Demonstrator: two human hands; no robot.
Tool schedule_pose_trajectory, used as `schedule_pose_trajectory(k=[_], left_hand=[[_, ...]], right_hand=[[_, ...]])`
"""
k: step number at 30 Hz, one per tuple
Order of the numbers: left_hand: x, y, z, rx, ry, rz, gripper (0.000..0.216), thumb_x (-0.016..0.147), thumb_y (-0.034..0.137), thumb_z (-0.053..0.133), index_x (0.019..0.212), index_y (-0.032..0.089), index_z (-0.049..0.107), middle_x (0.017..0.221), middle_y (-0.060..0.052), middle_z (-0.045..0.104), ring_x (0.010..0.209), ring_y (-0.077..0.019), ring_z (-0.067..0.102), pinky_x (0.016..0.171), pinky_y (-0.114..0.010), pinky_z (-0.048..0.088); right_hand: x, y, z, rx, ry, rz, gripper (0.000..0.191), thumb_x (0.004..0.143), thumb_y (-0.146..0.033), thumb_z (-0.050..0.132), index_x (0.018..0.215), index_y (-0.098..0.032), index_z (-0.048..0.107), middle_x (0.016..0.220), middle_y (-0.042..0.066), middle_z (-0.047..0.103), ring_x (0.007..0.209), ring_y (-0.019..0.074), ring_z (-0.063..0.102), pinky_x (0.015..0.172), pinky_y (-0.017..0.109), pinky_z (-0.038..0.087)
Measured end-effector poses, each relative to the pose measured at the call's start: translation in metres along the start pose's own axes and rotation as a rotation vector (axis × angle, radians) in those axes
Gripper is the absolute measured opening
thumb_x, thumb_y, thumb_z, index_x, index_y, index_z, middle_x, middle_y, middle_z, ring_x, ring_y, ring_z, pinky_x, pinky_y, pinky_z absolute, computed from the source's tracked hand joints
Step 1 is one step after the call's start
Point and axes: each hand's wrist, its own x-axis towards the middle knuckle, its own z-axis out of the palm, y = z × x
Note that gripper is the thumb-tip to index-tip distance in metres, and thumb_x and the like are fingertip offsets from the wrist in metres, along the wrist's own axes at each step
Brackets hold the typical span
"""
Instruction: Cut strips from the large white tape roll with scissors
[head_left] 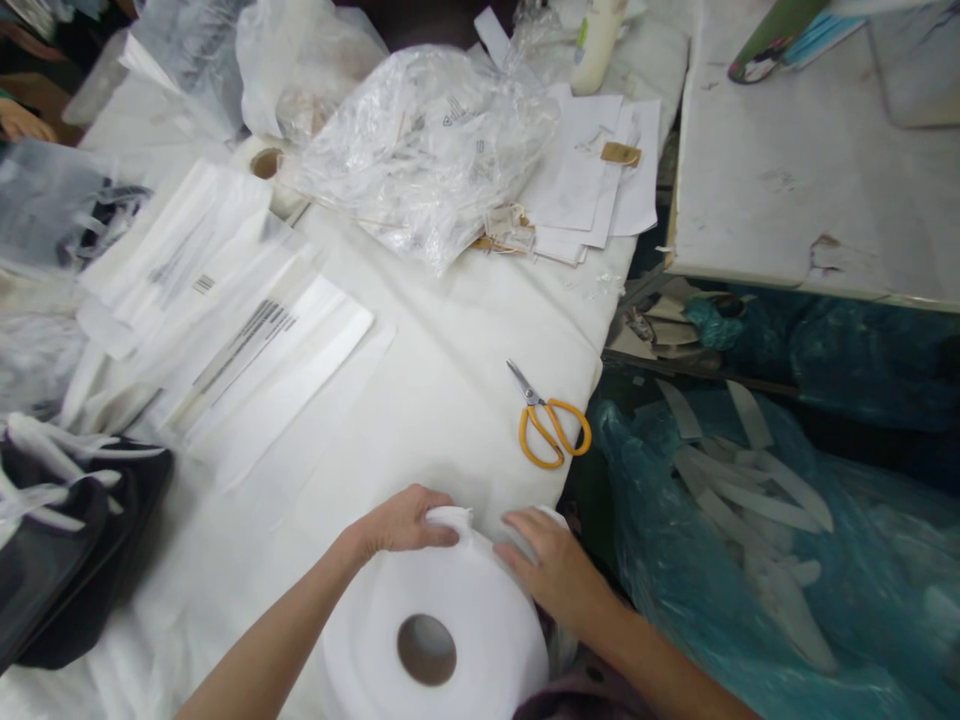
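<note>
A large white roll of soft sheet material (375, 615) with a brown cardboard core stands at the table's near edge, its flat end facing me. At the roll's upper rim my left hand (412, 522) pinches a folded piece of the white material (451, 517) between thumb and fingers. My right hand (555, 565), slightly blurred, has its fingers curled around white material at the roll's upper right. A small gap separates the two hands. Beyond them lie scissors with yellow-orange handles (555, 432), blades slightly apart and pointing away from me.
Printed white plastic bags (255, 350) lie at left, near black bags (97, 560). Clear plastic wrap (435, 140), papers (577, 190) and a bottle (598, 45) sit at the back. A teal plastic bag (652, 520) with white scraps fills the lower right, below another table (787, 190).
</note>
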Motion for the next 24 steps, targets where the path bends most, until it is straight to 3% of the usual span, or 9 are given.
schedule_pose_trajectory(k=[3,4,6,9,14,19,24], left_hand=[[-0.002,-0.001,0.001,0.041,0.023,-0.004,0.022,0.079,0.037,0.058,0.086,0.018,0.064,0.067,0.003,0.055,0.061,-0.0127,0.048,0.055,-0.023,0.033],[-0.002,0.0,0.001,0.056,0.03,-0.001,0.021,0.08,0.037,0.057,0.086,0.018,0.064,0.067,0.003,0.055,0.061,-0.0129,0.048,0.055,-0.023,0.033],[-0.003,0.001,0.003,0.077,0.042,0.02,0.021,0.081,0.036,0.054,0.087,0.018,0.064,0.069,0.003,0.057,0.062,-0.0134,0.049,0.056,-0.024,0.035],[-0.004,0.003,0.004,0.094,0.051,0.057,0.022,0.082,0.035,0.052,0.091,0.018,0.064,0.074,0.001,0.061,0.065,-0.0145,0.052,0.06,-0.024,0.037],[-0.011,0.005,0.005,0.088,0.088,0.018,0.02,0.081,0.034,0.054,0.092,0.019,0.062,0.072,0.003,0.058,0.063,-0.013,0.051,0.057,-0.023,0.036],[-0.013,0.002,0.006,0.079,0.1,0.034,0.015,0.083,0.033,0.053,0.09,0.021,0.061,0.07,0.004,0.057,0.063,-0.0122,0.051,0.058,-0.022,0.037],[-0.011,0.001,0.007,0.084,0.114,0.027,0.016,0.084,0.033,0.052,0.091,0.021,0.061,0.073,0.003,0.06,0.065,-0.0133,0.053,0.062,-0.023,0.038]], right_hand=[[0.029,0.017,-0.041,-0.286,0.367,0.003,0.027,0.094,-0.033,0.046,0.112,-0.016,0.057,0.112,0.013,0.06,0.109,0.0251,0.052,0.1,0.039,0.041],[0.041,0.024,-0.054,-0.437,0.413,0.058,0.028,0.094,-0.034,0.048,0.112,-0.015,0.056,0.111,0.014,0.059,0.106,0.0265,0.052,0.097,0.038,0.042],[0.062,0.034,-0.072,-0.69,0.365,0.154,0.032,0.091,-0.038,0.053,0.111,-0.012,0.054,0.101,0.014,0.059,0.095,0.028,0.054,0.086,0.037,0.045],[0.082,0.039,-0.08,-0.815,0.303,0.206,0.037,0.088,-0.037,0.059,0.109,-0.007,0.053,0.092,0.015,0.058,0.085,0.0295,0.054,0.073,0.036,0.044],[0.091,0.028,-0.073,-0.849,0.312,0.153,0.02,0.089,-0.024,0.052,0.101,-0.008,0.056,0.098,0.018,0.055,0.095,0.0333,0.05,0.076,0.04,0.041],[0.084,0.03,-0.066,-0.796,0.281,0.095,0.033,0.09,-0.038,0.056,0.104,-0.008,0.057,0.099,0.017,0.055,0.095,0.0317,0.048,0.081,0.04,0.043],[0.068,0.037,-0.054,-0.705,0.249,0.11,0.031,0.089,-0.025,0.057,0.116,-0.01,0.053,0.107,0.017,0.056,0.1,0.0299,0.05,0.086,0.037,0.045]])
